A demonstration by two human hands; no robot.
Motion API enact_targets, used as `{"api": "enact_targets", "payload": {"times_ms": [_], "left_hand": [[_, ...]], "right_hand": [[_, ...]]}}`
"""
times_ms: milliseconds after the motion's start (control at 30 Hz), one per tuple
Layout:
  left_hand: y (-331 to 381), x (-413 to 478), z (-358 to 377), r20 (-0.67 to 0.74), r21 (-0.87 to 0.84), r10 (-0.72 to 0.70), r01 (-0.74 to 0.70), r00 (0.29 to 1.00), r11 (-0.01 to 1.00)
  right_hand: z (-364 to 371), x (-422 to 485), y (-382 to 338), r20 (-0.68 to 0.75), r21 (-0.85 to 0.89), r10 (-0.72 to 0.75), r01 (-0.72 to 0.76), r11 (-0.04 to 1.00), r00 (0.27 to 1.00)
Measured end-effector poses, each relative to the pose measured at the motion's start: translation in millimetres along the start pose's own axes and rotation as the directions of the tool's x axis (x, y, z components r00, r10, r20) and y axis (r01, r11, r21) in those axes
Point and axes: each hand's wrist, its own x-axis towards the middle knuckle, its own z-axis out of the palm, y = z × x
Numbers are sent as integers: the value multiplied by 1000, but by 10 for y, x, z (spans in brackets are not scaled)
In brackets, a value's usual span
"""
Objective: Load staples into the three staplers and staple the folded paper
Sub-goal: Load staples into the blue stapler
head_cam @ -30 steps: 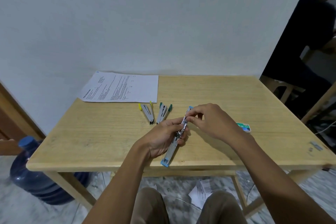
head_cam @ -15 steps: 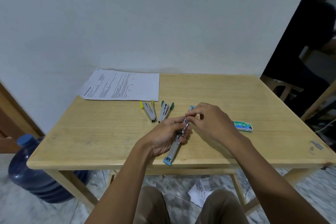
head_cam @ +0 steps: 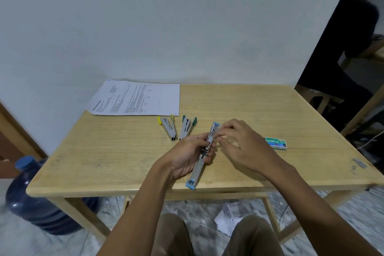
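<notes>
- My left hand [head_cam: 187, 155] grips the blue stapler [head_cam: 204, 153] around its hinge, fingers wrapped from the left side, thumb near the metal spring part.
- The blue stapler is opened out flat in one long line, its near blue end [head_cam: 191, 184] at the table's front edge, its far blue end [head_cam: 215, 125] pointing toward the wall.
- My right hand [head_cam: 242, 144] sits at the far half of that stapler, fingertips [head_cam: 221, 131] pinched together over the open metal channel; they are blurred, and I cannot tell whether they hold staples.
- The yellow stapler [head_cam: 168, 128] lies open in a V on the table [head_cam: 104, 151], just beyond my left hand.
- The green stapler [head_cam: 187, 128] lies beside it, also splayed open, the two close but apart.
- The staple box [head_cam: 276, 143] rests to the right of my right hand, flat on the wood.
- The paper [head_cam: 137, 97] lies flat at the far left of the table, against the wall, its near edge close to the yellow stapler.
- A water jug [head_cam: 33, 197] stands on the floor left of the table.
</notes>
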Motion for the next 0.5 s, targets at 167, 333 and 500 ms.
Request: {"api": "enact_targets", "payload": {"times_ms": [167,333,500], "left_hand": [[-9,-7,-11,6,48,23,-23,1000,999],[-6,-5,4,10,6,2,-2,1000,1000],[-15,22,-48,17,-1,-23,23,1000,1000]], "right_hand": [[-28,-38,8,154,-193,-100,129,973,983],[-92,70,81,99,-361,-130,158,919,986],[-114,158,120,76,-439,-112,134,888,991]]}}
